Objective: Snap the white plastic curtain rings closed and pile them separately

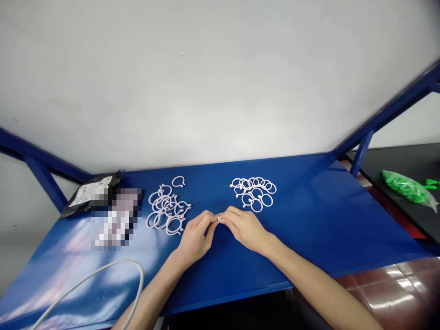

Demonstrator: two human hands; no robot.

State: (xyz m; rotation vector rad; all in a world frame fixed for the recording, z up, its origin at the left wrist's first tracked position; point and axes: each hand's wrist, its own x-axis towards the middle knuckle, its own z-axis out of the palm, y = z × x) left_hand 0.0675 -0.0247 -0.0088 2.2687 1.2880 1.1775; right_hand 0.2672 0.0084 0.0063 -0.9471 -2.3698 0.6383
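A white plastic curtain ring is pinched between the fingertips of both hands, mostly hidden by them. My left hand grips it from the left, fingers closed. From the right, my right hand holds the same ring, its thumb and fingers pressed together. Left of my hands lies a loose pile of white curtain rings, several showing a gap between knobbed ends. One single ring lies just behind that pile. Beyond my right hand is another group of rings, overlapping and mostly looking like full loops.
A black plastic parcel with a label and a pixelated pack lie at the left. A white cable loops over the near left of the blue table. At far right, a bag of green items rests on a dark surface.
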